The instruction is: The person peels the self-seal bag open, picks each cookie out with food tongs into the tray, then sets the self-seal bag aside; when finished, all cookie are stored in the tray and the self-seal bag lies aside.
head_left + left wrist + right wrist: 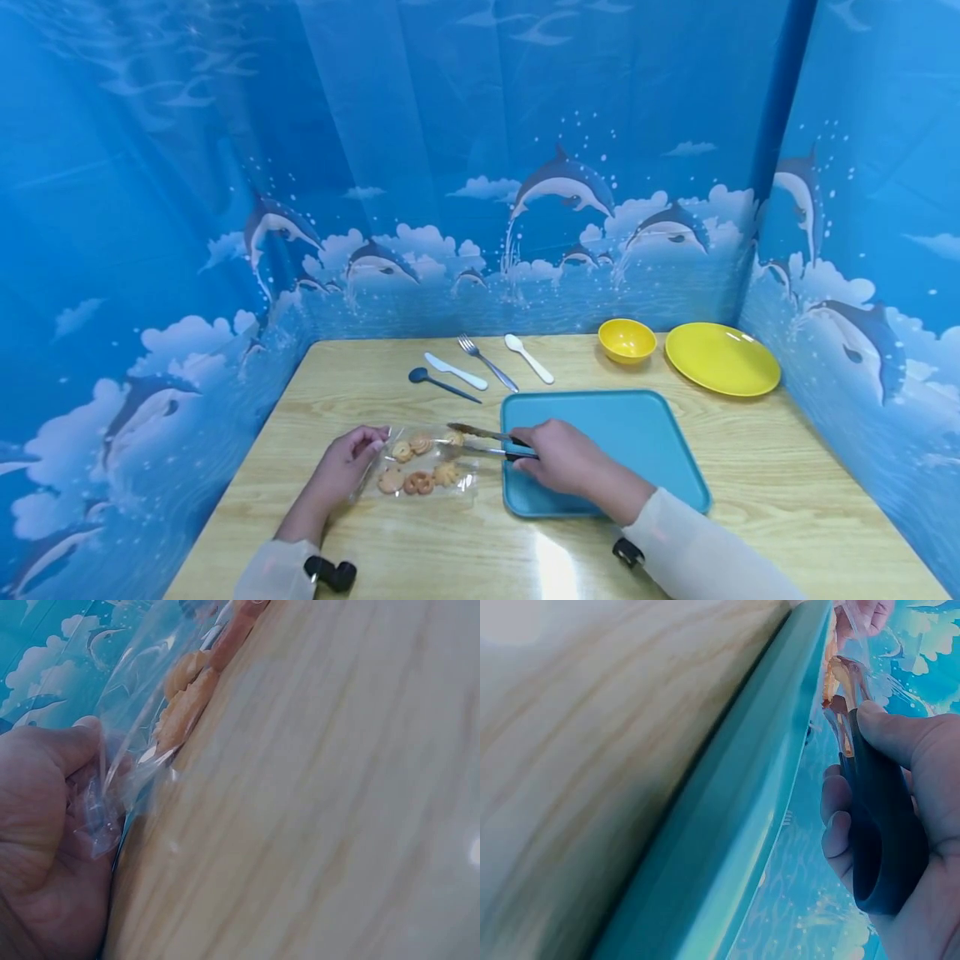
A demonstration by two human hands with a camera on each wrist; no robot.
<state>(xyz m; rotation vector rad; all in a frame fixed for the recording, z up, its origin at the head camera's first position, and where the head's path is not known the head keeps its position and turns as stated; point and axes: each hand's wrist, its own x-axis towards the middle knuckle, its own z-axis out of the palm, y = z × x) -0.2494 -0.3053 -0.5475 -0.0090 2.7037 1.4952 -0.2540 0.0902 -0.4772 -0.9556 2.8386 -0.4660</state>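
At the left of the table, my left hand (350,460) pinches the left edge of a clear plastic bag (465,482); its film bunches between thumb and fingers in the left wrist view. Several cookies (418,482), one pretzel-shaped, lie in the bag in two rows. My right hand (562,458), over the blue tray's left part, grips a pair of tongs (889,832) with black handles and metal arms. Spread apart, the tong arms reach left to the bag's right end, with a cookie (454,437) between the tips in the head view.
A teal-blue tray (622,417) lies right of the bag. Behind stand a dark spoon (442,383), a white knife (456,371), a fork (489,364) and a white spoon (531,360). A yellow bowl (627,342) and yellow plate (722,360) occupy the back right.
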